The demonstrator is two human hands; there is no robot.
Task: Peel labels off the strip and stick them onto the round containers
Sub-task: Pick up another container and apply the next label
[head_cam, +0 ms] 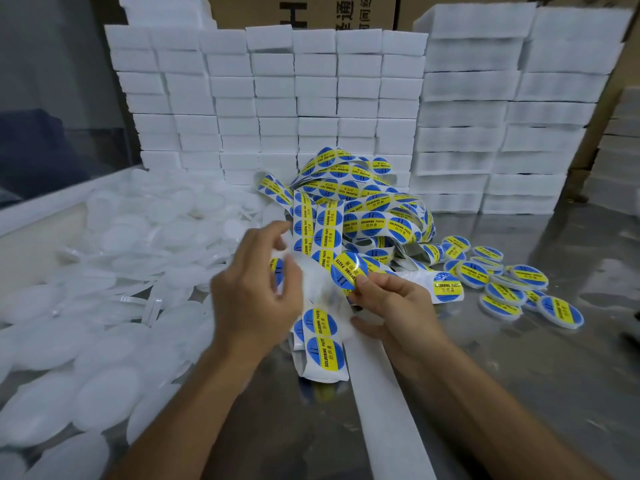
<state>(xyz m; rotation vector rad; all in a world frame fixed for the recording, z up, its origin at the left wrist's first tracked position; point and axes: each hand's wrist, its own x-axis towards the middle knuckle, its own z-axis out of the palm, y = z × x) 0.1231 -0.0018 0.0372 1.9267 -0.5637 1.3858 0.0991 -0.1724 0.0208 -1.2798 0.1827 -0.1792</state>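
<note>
- A wall of white foam blocks (311, 98) stands well beyond my hands, with cardboard boxes (304, 12) behind it.
- The steel table (519, 393) runs under both my arms.
- A heap of plain white containers (104, 271) lies to the left of my left hand, reaching down along that forearm.
- A tangled strip (363, 209) of blue and yellow labels is piled just beyond my hands; one length of it hangs down between them, and bare white backing (388, 403) trails on between my forearms.
- Labelled containers (502, 289) lie in a cluster to the right of my right hand.
- My left hand (252, 296) has curled fingers round something pale and blurred, with a bit of blue label showing beside the fingers; I cannot tell what it is.
- My right hand (398, 313) pinches a peeled label (349, 270) by its lower edge between thumb and forefinger, the label tilted, just above the strip.
</note>
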